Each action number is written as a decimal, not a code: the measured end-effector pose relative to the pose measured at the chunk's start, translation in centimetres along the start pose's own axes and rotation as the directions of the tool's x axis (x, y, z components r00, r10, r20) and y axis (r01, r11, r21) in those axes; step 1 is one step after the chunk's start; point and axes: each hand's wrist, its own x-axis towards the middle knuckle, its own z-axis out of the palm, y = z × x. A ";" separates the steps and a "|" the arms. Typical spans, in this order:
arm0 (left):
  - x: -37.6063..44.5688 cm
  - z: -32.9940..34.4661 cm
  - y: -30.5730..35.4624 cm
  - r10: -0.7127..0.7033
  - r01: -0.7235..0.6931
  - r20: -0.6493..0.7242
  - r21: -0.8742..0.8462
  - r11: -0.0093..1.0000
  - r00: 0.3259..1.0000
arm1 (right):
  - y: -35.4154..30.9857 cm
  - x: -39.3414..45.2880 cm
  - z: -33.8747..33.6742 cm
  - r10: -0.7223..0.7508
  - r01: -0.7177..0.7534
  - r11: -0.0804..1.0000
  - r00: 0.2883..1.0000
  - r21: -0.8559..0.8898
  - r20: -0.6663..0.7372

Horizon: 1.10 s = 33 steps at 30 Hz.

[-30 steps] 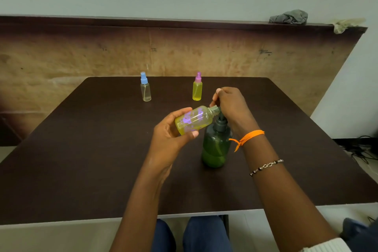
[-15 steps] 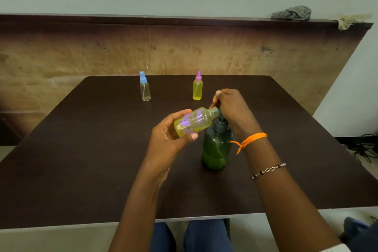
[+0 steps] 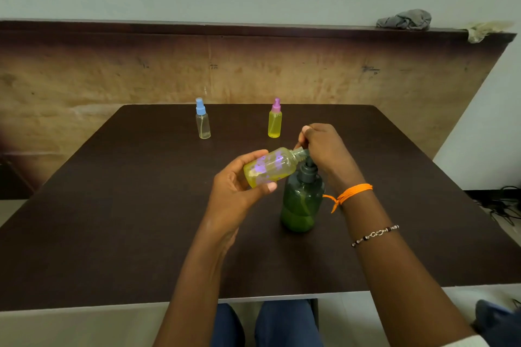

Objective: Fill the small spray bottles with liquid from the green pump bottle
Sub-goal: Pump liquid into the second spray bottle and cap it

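Gripping a tilted, uncapped spray bottle (image 3: 270, 168), the left hand (image 3: 236, 191) holds its neck at the green pump bottle (image 3: 302, 200), which stands on the table (image 3: 112, 220) under the right hand (image 3: 324, 149), curled over its pump head.

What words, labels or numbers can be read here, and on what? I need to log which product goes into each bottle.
None can be read.
Bottle in the left hand: purple marks, too blurred to tell whether they are letters.
Green pump bottle: no label in view.
Blue-capped bottle and pink-capped bottle: no print in view.
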 end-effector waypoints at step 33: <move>0.1 0.1 0.5 0.000 0.000 -0.003 0.012 1.000 1.000 | -1.1 -1.1 0.3 0.026 -0.029 0.993 0.999 -0.110 -0.033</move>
